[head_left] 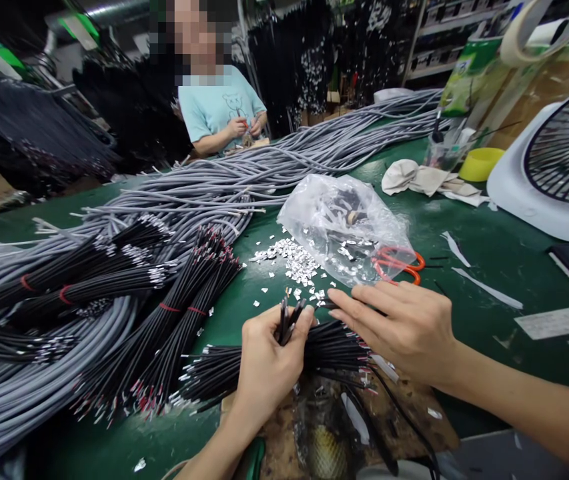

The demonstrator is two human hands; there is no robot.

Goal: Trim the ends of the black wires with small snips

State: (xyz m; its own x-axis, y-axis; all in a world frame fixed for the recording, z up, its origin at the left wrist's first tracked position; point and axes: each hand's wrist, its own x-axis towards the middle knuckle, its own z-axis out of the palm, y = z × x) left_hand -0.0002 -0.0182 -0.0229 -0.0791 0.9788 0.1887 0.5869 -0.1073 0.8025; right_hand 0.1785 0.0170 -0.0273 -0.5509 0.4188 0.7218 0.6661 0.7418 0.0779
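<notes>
Classed as a workshop, or small factory floor, handling cable. Identified by long gray cables massed on a green counter, behind the clear plastic bag, and by bundles of black wire to the left of and in front of the bag. Further indicated by small silver pieces scattered just beside it, by dark hanging stock and metal shelving well behind it, and by a person handling something beyond it.
</notes>
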